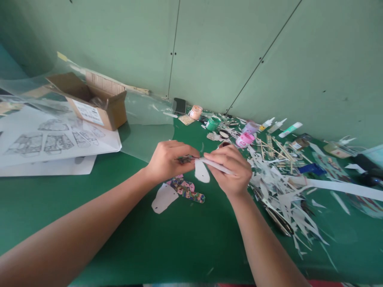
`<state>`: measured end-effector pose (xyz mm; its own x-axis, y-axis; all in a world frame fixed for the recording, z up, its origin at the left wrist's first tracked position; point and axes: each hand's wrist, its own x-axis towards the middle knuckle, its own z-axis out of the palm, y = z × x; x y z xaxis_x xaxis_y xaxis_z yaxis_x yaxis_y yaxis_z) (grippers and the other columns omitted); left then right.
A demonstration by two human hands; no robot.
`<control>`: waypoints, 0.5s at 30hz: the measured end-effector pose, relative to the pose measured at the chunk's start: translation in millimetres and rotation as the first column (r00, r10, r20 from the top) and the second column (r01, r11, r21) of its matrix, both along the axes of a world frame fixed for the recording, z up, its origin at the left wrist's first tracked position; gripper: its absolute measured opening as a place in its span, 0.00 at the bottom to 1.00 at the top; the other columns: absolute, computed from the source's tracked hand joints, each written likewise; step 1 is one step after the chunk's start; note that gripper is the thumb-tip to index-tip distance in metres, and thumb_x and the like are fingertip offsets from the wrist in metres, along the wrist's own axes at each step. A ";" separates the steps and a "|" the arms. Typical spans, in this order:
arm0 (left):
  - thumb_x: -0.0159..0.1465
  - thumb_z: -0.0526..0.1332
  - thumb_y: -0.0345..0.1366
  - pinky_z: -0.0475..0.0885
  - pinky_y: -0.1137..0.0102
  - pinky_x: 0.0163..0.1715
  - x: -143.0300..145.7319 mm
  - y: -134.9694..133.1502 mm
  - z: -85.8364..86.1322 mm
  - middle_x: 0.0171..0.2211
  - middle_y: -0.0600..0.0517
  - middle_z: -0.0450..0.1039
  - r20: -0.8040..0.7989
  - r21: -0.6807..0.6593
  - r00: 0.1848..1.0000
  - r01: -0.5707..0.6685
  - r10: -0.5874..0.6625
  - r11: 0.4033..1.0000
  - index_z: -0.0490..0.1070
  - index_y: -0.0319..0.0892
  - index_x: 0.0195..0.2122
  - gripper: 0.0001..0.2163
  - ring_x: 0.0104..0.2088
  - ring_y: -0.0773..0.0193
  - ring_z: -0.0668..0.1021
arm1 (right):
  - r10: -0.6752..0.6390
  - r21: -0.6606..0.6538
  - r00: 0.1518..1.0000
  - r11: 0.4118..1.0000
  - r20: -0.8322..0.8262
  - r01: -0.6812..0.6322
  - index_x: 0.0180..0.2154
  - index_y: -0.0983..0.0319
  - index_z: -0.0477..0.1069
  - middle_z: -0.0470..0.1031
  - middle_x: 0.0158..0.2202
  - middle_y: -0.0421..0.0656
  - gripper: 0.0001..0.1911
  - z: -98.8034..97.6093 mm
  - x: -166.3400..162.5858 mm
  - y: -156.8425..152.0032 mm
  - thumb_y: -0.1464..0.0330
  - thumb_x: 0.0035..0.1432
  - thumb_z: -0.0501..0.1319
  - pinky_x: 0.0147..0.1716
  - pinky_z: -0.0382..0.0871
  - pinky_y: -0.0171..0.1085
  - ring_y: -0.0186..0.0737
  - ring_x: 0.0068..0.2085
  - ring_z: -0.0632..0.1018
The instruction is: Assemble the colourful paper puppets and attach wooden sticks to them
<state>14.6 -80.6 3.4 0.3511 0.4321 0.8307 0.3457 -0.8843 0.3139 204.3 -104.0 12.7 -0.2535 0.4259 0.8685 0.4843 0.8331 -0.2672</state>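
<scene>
My left hand [173, 157] is closed, pinching a small dark patterned piece [184, 159] between thumb and fingers. In my right hand [231, 165] is a slim white pen-like stick [218, 164], its tip meeting the patterned piece. Just below the tip is a white cut-out [202, 171] with a small dark dot; whether a hand holds it or it lies on the table I cannot tell. Under my hands lie a patterned strip [193, 195] with a rounded end, some pink pieces [188, 185] and another white cut-out [164, 198].
An open cardboard box [116, 111] stands at the left beside printed drawing sheets [56, 139]. Paint jars [213, 123] and glue bottles [266, 124] line the back. White paper scraps [287, 203] heap at the right. Behind the green table [125, 247] rises a pale green wall [209, 48].
</scene>
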 end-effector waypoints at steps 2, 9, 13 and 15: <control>0.59 0.62 0.32 0.68 0.73 0.27 -0.1 0.2 -1.7 0.24 0.53 0.77 -0.014 -0.018 1.000 -0.018 0.018 1.000 0.74 0.44 0.30 0.02 0.24 0.68 0.76 | 0.026 -0.083 0.999 0.996 0.023 -0.024 0.33 0.56 0.74 0.76 0.29 0.41 0.04 2.9 -0.4 -0.6 0.69 0.59 0.62 0.33 0.69 0.41 0.40 0.32 0.75; 0.61 0.60 0.30 0.72 0.70 0.38 -1.6 0.3 2.0 0.41 0.48 0.78 -0.083 -0.075 0.995 0.047 -0.053 0.996 0.73 0.44 0.38 0.05 0.39 0.64 0.79 | 0.068 -0.247 0.996 0.968 0.065 -0.049 0.31 0.58 0.73 0.76 0.30 0.42 0.07 4.4 1.4 2.3 0.68 0.62 0.59 0.34 0.68 0.40 0.40 0.32 0.74; 0.62 0.60 0.28 0.72 0.68 0.42 -1.2 2.0 5.7 0.39 0.48 0.78 -0.091 -0.072 0.986 0.135 -0.141 0.988 0.72 0.44 0.40 0.06 0.42 0.63 0.78 | 0.025 -0.237 0.999 0.972 0.038 -0.015 0.31 0.59 0.73 0.76 0.28 0.42 0.07 -0.4 -1.2 3.9 0.68 0.62 0.59 0.33 0.68 0.39 0.40 0.32 0.74; 0.62 0.61 0.30 0.72 0.69 0.40 -1.1 2.8 5.2 0.36 0.49 0.78 -0.061 -0.123 0.989 0.129 -0.138 0.984 0.72 0.43 0.38 0.04 0.39 0.63 0.77 | 0.014 -0.249 0.999 0.969 0.033 -0.005 0.31 0.59 0.73 0.76 0.29 0.41 0.07 -2.1 -2.8 3.7 0.69 0.63 0.58 0.33 0.68 0.39 0.40 0.32 0.75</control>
